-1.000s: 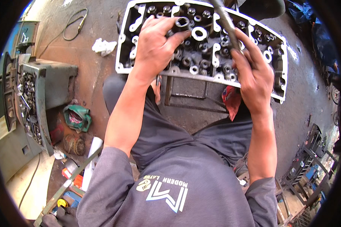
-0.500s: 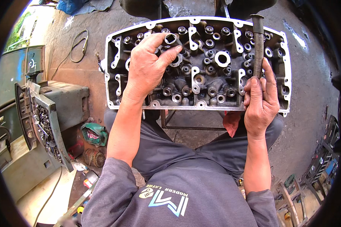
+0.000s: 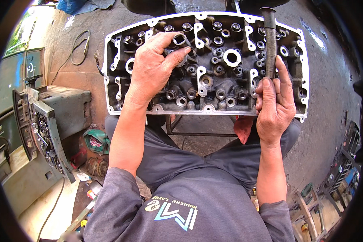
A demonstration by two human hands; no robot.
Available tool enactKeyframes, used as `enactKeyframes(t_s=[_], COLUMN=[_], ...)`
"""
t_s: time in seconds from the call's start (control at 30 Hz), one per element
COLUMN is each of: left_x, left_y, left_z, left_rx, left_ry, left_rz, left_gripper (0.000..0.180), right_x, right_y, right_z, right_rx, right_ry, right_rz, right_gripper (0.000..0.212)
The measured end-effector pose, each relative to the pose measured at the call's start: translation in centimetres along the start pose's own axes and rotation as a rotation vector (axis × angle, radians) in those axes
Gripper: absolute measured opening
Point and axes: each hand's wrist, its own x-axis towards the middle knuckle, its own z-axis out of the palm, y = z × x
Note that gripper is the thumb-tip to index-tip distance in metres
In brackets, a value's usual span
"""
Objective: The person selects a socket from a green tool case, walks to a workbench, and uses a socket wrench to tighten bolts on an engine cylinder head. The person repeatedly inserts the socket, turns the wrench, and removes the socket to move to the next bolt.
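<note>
A large metal cylinder head (image 3: 207, 108) with a bright machined rim lies in front of me, its dark recesses full of bores, bosses and bolt holes. Over its left half my left hand (image 3: 151, 68) pinches a short dark socket (image 3: 180, 39) between thumb and fingers; a square hole shows in the socket's upper end. My right hand (image 3: 275, 107) is closed around the lower end of a long dark rod-like tool (image 3: 271, 48) with a ribbed shaft and a flanged, smoother top. That tool stands nearly upright in view over the right part of the cylinder head.
A red cloth (image 3: 242, 130) hangs by my right knee, beside a metal frame (image 3: 205, 134) under the cylinder head. On the left are a grey machine part (image 3: 66, 107), a green container (image 3: 97, 141) and a cable (image 3: 80, 50). Metal racks (image 3: 314, 211) stand at lower right.
The cylinder head and both hands sit slightly further left and higher in the picture, and the surroundings have shifted too. Both grips look the same.
</note>
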Motion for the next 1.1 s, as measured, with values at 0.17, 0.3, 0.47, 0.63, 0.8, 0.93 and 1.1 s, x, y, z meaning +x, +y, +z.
enactKeyframes(t_s=[0.17, 0.3, 0.47, 0.63, 0.8, 0.93, 1.1], left_x=[0.3, 0.5, 0.4, 0.5, 0.5, 0.3, 0.0], left_y=[-0.1, -0.2, -0.5, -0.6, -0.5, -0.8, -0.7], left_z=[-0.2, -0.1, 0.1, 0.3, 0.4, 0.1, 0.0], left_rx=[0.021, 0.086, 0.151, 0.166, 0.115, -0.087, 0.024], left_ry=[-0.005, -0.006, 0.012, 0.054, 0.080, 0.165, 0.130], left_rz=[0.055, 0.125, 0.176, 0.222, 0.157, 0.107, 0.105], left_gripper=[0.031, 0.031, 0.033, 0.034, 0.031, 0.027, 0.028], right_x=[0.0, 0.4, 2.0, 3.4, 3.8, 2.7, 1.9], right_y=[0.4, 0.0, -3.8, -6.6, -6.3, -6.0, -5.6], right_z=[-0.3, 0.1, 1.3, 4.5, 5.7, 3.8, 2.4], right_rx=[-0.003, -0.076, -0.405, -0.469, -0.535, -0.327, -0.270], right_ry=[-0.008, -0.046, -0.270, -0.389, -0.496, -0.306, -0.261], right_rz=[0.020, -0.047, -0.224, -0.565, -0.095, -0.174, -0.055], right_gripper=[0.048, 0.045, 0.041, 0.040, 0.042, 0.043, 0.044])
